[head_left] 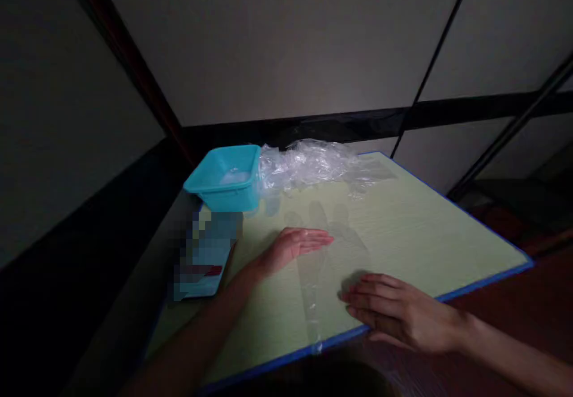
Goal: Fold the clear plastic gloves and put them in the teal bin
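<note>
A clear plastic glove (331,239) lies flat on a pale green mat (430,230), fingers pointing away from me. My left hand (293,246) rests flat on the mat at the glove's left edge, fingers stretched out to the right. My right hand (396,310) lies flat near the mat's front edge, fingers together and pointing left toward the glove's cuff. Neither hand holds anything.
A turquoise plastic tub (226,176) stands at the mat's far left corner. A heap of crumpled clear plastic (308,161) lies beside it along the far edge. A blurred blue packet (203,254) lies left of my left hand. Dark wood table surface shows at right.
</note>
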{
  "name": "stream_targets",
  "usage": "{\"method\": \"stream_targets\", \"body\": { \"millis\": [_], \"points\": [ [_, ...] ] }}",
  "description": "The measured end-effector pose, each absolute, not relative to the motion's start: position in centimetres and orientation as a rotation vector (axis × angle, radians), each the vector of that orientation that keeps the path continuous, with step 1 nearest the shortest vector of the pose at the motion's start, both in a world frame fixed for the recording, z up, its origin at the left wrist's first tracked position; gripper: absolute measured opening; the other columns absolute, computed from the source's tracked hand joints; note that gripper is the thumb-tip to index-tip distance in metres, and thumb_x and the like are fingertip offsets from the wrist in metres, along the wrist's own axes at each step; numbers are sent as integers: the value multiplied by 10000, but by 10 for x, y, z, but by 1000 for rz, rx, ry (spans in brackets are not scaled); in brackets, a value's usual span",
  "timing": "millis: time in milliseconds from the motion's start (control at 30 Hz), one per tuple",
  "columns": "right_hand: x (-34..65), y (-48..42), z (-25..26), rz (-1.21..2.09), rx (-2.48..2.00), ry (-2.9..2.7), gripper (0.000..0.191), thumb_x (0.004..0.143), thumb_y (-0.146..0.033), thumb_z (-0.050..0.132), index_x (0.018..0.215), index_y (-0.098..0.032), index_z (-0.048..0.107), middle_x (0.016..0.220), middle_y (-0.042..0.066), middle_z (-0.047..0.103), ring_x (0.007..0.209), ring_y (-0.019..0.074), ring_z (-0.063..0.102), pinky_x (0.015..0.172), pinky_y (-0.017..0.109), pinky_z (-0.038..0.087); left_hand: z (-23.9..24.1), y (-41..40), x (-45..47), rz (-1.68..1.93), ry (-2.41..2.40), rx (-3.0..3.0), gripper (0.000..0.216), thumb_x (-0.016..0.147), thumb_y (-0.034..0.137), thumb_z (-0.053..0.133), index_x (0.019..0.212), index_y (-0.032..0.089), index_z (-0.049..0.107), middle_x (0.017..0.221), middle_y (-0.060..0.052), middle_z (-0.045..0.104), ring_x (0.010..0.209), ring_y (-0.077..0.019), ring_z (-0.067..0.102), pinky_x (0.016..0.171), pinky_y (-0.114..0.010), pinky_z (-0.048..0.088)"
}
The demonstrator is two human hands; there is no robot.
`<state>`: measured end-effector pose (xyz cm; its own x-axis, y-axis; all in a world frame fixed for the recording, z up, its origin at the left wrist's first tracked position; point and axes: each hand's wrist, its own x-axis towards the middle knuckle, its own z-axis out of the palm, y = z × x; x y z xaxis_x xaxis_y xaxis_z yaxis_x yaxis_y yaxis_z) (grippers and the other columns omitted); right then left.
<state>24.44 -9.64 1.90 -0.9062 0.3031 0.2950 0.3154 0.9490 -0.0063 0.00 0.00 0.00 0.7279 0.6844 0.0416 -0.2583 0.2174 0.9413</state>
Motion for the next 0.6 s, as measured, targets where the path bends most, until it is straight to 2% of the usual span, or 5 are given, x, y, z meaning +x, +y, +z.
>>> {"method": "stream_targets", "body": {
  "millis": [133,300,433,600],
  "points": [
    [246,-96,17,-6,-453,-2792,297,899,-254,450,1140,-129,573,1182,73,596,1104,186,514,933,338,432,1,-1,1,664,437,1190,433,800,439,526,1047,104,642,1115,-140,620,1114,-293,520,1008,-449,276],
    [245,-94,25,169,-505,-2730,277,893,-243,454,1092,-109,591,1165,110,597,1019,208,557,831,346,489,1,-3,1,660,461,1212,462,791,476,536,1053,111,642,1120,-134,618,1127,-298,508,1013,-447,271],
    [247,-89,34,354,-567,-2658,279,913,-236,404,1076,-109,591,1114,127,614,968,190,584,802,334,496,1,-4,0,667,471,1227,500,801,512,505,1061,106,636,1133,-143,610,1134,-307,500,1014,-457,264],
    [249,-79,43,547,-603,-2557,266,903,-196,424,1102,-113,580,1061,126,625,966,165,587,805,304,489,1,-5,0,662,468,1223,565,803,569,468,1078,102,626,1155,-155,594,1150,-313,484,1017,-459,255]
  ]
}}
